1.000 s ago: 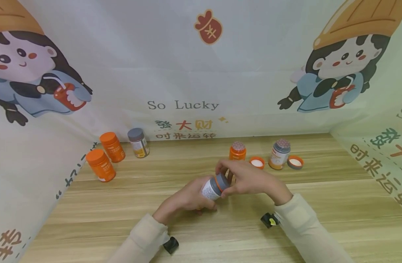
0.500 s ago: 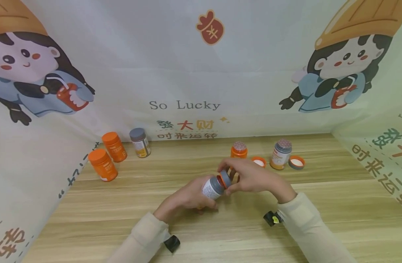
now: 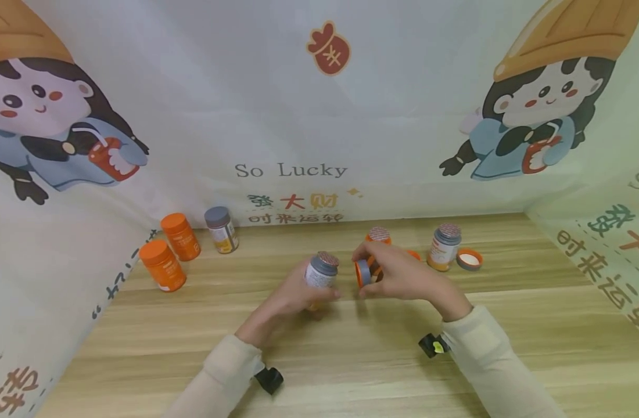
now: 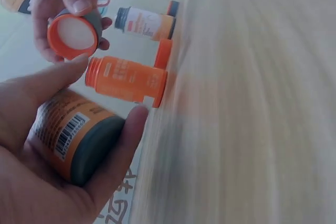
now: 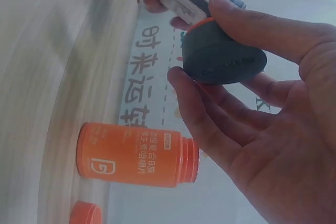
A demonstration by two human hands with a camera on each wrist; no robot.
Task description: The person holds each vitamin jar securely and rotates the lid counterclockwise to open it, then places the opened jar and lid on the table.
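In the head view my left hand [image 3: 290, 293] grips a grey supplement bottle [image 3: 318, 277] with a white label, its uncapped mouth covered by a patterned foil seal. The left wrist view shows its grey base and barcode band [image 4: 72, 132] between thumb and fingers. Just to the right, my right hand [image 3: 405, 276] pinches a grey cap [image 3: 363, 273], tipped on its side, apart from the bottle. The cap's orange rim and white liner [image 4: 76, 32] face the left wrist camera. Behind the right hand stands an uncapped orange bottle [image 5: 131, 153], partly hidden in the head view.
An orange cap [image 3: 413, 255] lies beside the orange bottle. Farther right stand an uncapped grey bottle [image 3: 444, 249] and its grey cap [image 3: 469, 259], liner up. At the back left are two capped orange bottles [image 3: 162, 267] and a capped grey one [image 3: 221, 231]. A printed cloth [image 3: 277, 128] walls the table.
The cap has come off the bottle in my left hand. That bottle has moved left and turned more upright, while the right hand keeps the cap and has turned it sideways.
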